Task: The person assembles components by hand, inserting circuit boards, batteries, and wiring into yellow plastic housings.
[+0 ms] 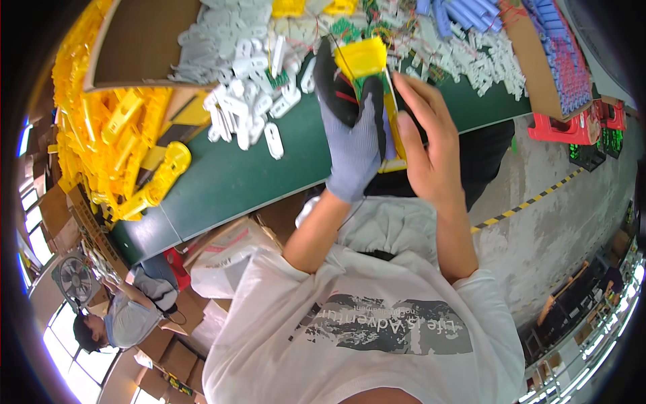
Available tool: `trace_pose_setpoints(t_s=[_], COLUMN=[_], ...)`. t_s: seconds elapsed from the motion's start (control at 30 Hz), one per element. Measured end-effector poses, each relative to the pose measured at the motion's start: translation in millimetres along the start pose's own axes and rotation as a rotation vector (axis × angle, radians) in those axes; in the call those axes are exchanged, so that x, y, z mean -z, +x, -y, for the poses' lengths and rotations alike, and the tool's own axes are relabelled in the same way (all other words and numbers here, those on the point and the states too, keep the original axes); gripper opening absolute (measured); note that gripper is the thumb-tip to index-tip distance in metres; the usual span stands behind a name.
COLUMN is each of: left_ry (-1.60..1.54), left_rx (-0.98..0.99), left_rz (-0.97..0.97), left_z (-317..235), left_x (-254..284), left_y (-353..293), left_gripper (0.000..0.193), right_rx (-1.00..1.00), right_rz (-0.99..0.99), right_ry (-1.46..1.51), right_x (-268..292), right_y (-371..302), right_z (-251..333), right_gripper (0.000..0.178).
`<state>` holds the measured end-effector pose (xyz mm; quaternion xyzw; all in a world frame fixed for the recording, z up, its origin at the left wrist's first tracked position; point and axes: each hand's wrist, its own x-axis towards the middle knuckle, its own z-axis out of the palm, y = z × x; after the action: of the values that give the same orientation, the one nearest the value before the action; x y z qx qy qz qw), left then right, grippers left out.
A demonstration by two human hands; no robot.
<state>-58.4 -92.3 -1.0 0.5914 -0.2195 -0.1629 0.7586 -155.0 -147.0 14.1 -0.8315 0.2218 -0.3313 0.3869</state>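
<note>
In front of me, over the table's near edge, is a long yellow plastic housing with a green circuit board partly visible inside it. My left hand, in a grey glove with black fingertips, is closed around its left side, thumb lying over the board. A bluish-purple piece shows between my hands, mostly covered. My right hand is bare, its fingers and thumb pressed along the housing's right edge. Thin wires show near my left fingers. Both palms hide much of the housing's lower half.
Yellow housings are heaped at the left beside a cardboard box. White plastic covers lie loose on the green table. Blue cylinders and small white parts are farther right. A red stool stands on the floor; someone sits at lower left.
</note>
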Motion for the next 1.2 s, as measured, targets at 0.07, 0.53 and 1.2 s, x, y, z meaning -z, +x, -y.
trace_pose_setpoints(t_s=[0.07,0.53,1.2], left_ry=[-0.232,-0.899,-0.492], left_rx=[0.133,0.550,0.498], left_rz=[-0.086,0.423,0.520], left_z=[-1,9,14], left_x=[-2,12,-8], left_y=[-4,7,3], left_gripper=[0.072,0.047,0.062], right_rx=[-0.249,-0.586,-0.541], right_rz=[-0.085,-0.189,-0.221], right_ry=[0.360,0.821,0.896], right_x=[-10,23,48], right_y=[-17,-31,-35], right_z=[5,6,-23], right_gripper=[0.042,0.035,0.035])
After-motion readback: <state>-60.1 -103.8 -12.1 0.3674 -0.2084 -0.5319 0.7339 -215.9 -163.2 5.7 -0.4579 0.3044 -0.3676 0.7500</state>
